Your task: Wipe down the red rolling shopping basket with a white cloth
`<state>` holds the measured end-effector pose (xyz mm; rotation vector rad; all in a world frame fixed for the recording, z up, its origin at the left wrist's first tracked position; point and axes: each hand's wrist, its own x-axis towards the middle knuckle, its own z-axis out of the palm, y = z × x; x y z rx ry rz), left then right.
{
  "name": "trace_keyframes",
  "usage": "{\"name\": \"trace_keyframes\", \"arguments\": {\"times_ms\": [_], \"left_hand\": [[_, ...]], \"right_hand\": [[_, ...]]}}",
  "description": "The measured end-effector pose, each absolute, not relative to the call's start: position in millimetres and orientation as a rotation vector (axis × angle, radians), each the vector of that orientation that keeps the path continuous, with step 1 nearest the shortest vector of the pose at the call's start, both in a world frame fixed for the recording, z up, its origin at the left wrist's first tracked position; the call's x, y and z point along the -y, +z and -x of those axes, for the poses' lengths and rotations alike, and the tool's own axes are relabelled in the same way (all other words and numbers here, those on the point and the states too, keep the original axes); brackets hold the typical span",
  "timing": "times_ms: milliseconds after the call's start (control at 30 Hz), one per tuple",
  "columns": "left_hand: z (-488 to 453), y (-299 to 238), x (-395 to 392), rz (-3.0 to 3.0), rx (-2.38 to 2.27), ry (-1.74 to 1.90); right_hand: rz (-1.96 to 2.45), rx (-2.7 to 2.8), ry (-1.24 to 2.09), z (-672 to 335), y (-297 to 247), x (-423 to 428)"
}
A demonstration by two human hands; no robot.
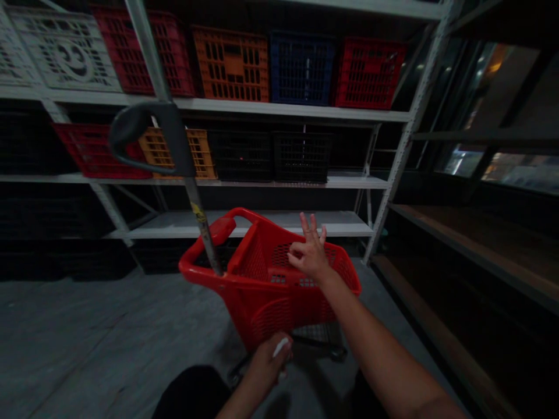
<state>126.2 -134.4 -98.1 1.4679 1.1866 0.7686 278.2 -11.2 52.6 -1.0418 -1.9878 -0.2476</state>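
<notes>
A red plastic shopping basket on wheels (262, 291) stands on the floor in front of me, with a red carry handle and a tall pole ending in a black grip (148, 137). My right hand (310, 253) hovers over the basket's right rim with the fingers spread and the thumb and forefinger touching. Lower down, my left hand (271, 358) is closed around a small white object (280, 347) that I cannot name, close to the basket's near side.
Metal shelving (271, 109) runs along the back, holding red, orange, blue, black and white crates (231, 64). Wooden shelves (471, 238) stand at the right. The concrete floor (87, 337) spreads to the left.
</notes>
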Motion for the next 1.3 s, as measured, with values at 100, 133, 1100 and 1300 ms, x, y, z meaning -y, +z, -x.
{"name": "trace_keyframes", "arguments": {"times_ms": [100,133,1100,1300], "left_hand": [[-128,-100,136,-1.471,-1.179,0.779],[-128,-100,136,-1.467,-1.174,0.779],[-121,-45,136,-0.648,-0.951,1.054],[-107,-46,129,-0.98,-0.961,1.005]], "right_hand": [[1.04,2.032,-0.244,-275,49,2],[1.041,2.042,-0.238,-274,47,1],[0.995,1.651,0.92,-245,-63,103],[0.865,1.451,1.181,-273,-55,96]]}}
